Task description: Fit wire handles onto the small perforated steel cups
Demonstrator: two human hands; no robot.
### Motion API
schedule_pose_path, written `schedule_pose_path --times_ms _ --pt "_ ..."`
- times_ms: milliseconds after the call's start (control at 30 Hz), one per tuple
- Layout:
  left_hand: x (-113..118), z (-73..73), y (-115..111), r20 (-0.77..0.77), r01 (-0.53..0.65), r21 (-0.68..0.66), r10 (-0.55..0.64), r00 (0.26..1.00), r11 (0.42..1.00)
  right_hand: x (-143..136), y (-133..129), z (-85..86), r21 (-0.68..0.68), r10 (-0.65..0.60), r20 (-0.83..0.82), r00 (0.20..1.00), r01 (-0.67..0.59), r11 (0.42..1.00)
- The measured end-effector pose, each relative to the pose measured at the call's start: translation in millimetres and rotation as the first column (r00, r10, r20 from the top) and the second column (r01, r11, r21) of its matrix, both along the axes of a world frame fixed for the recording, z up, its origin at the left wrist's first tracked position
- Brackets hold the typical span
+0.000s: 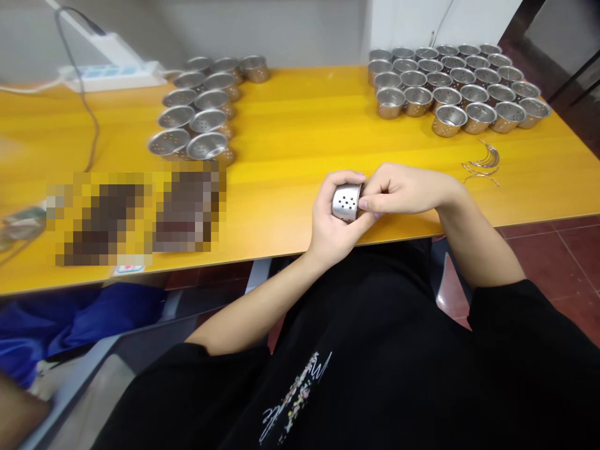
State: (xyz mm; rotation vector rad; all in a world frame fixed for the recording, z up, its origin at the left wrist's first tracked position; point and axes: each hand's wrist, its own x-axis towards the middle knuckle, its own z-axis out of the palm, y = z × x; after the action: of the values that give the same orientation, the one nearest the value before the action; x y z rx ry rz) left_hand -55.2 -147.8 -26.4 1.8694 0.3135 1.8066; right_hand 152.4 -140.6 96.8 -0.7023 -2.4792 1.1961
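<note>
A small metal cup with punched holes (345, 202) lies on its side in my left hand (328, 219), whose fingers and thumb wrap round it near the table's front edge. The cup's holed base faces left. My right hand (398, 189) is at the cup's rim on the right, fingers curled and thumb against the rim. Whatever is between its fingertips is too small or hidden to make out. To the right, several thin curved metal wires (487, 159) lie on the yellow table (290, 137).
Rows of metal cups stand at the back right (473, 94) and the left (206, 119). Two pixelated dark objects (187, 209) lie at the left front. Behind them is a white power strip (117, 76) with cables. Part of another person's arm (19, 406) shows at lower left.
</note>
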Motion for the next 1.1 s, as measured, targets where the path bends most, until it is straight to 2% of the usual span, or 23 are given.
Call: schedule_pose_path --times_ms 667,1000,1100 --pt "0 1.2 -1 -0.006 0.03 -0.018 -0.03 1.0 0.999 6 5 -3.6 -0.056 0.051 -0.021 0.999 -0.052 0.997" --pt "0 4.0 -4 -0.017 0.014 -0.032 -0.015 1.0 0.999 12 14 -12.5 -0.096 0.106 -0.074 0.992 -0.113 0.989" --pt "-1 0.5 -1 -0.034 0.056 -0.059 -0.058 0.998 0.997 15 15 -12.9 -0.095 0.112 -0.103 0.988 -0.122 0.988"
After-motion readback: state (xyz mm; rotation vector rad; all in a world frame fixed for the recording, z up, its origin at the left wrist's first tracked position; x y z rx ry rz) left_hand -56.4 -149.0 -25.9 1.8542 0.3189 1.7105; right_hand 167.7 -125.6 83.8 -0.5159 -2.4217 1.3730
